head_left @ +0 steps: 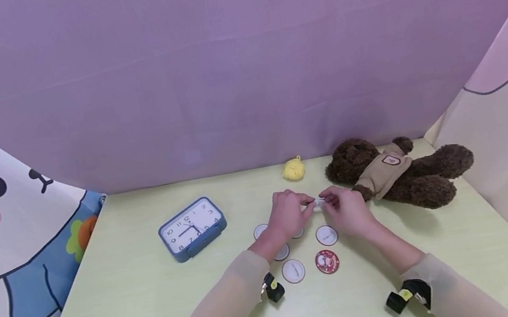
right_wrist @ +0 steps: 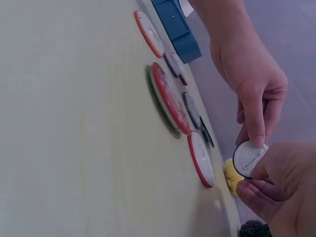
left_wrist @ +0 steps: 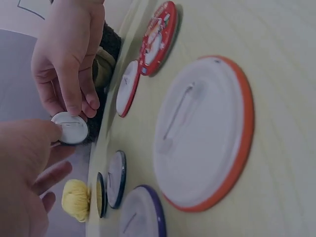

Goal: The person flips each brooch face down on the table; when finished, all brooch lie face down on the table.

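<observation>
Held up between both hands is a round pin-back badge [left_wrist: 74, 129], its white back and metal pin showing. My left hand [head_left: 287, 213] pinches one side of it with thumb and fingers. On the opposite side my right hand [head_left: 349, 211] pinches its edge between thumb and fingers. Below the hands, several more badges lie on the table, mostly back up, such as an orange-rimmed badge [left_wrist: 202, 133] and a red-rimmed badge [right_wrist: 201, 159]. One red badge [head_left: 327, 261] lies with its printed picture up. My left forearm and hand partly hide some badges in the head view.
A blue alarm clock [head_left: 192, 229] sits on the table's left side. Behind the hands is a small yellow ball-shaped thing [head_left: 293, 169] with a loop. A brown teddy bear [head_left: 388, 169] lies just right of my right hand. A purple curtain [head_left: 238, 70] hangs along the back edge.
</observation>
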A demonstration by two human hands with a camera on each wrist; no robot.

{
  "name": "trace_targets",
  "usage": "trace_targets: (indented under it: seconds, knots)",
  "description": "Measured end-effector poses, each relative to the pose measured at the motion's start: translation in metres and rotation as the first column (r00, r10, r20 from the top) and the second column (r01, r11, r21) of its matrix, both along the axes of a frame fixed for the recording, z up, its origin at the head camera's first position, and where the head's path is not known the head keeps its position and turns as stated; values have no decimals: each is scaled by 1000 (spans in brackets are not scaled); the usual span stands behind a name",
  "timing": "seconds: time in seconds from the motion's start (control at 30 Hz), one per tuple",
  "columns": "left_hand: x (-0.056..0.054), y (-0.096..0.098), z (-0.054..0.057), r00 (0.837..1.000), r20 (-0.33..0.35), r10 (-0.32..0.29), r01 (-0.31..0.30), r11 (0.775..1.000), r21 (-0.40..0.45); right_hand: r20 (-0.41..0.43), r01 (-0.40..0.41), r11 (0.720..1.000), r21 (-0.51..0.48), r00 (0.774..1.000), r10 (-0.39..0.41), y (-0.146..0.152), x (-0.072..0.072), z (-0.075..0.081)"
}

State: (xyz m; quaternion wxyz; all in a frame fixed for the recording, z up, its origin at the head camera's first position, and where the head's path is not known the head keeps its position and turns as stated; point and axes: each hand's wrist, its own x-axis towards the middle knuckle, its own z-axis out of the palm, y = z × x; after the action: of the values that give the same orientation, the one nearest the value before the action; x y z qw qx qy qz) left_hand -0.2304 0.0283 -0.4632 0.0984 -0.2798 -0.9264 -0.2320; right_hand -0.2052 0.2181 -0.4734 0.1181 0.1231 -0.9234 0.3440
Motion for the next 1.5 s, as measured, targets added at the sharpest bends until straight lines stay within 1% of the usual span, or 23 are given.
trace_targets:
  seconds: [0.1,0.17,0.27,0.37,0.47,0.57,0.67,0.77,0.83,0.97,1.03,1.1,1.2,1.4,1.5]
  knots:
    - [1,-1,6,1000,-6,-25,25,995,92,13,10,1000,-25,1000,-9,1,-1,6]
    - [3,0,10,999,9,-36,34,986,162,20,6,999,-47,1000,-5,2,-1,10]
    - [7,0,15,996,71,-51,30,963,268,35,-2,997,-76,999,4,3,0,14]
    - [11,1,18,985,153,-80,22,937,349,42,-13,996,-88,999,17,4,1,16]
    - [13,1,17,971,218,-102,13,927,374,42,-15,998,-55,999,17,5,2,18]
    - [14,2,14,963,250,-100,4,934,358,52,-27,1000,-12,998,27,7,4,18]
    - [12,3,9,967,237,-91,14,951,309,73,-64,998,17,995,63,9,6,18]
    - [11,5,5,980,183,-82,38,972,233,83,-100,994,40,992,96,11,7,15]
    - [10,7,2,987,146,-69,43,983,180,88,-118,992,55,990,113,12,7,12]
    - [10,12,-3,995,101,-20,11,995,95,96,-125,989,74,988,117,12,6,7]
    - [12,14,-4,995,100,6,-12,998,67,105,-121,989,84,988,112,11,6,5]
    - [13,15,-5,993,113,27,-32,999,44,117,-117,989,94,987,106,10,6,3]
    - [15,18,-7,991,122,44,-45,999,5,127,-109,988,108,987,95,7,7,1]
    - [17,21,-7,993,85,76,-68,993,-95,129,-102,985,136,988,84,3,8,4]
    - [17,21,-6,992,86,92,-80,988,-128,136,-104,984,148,987,84,3,7,3]
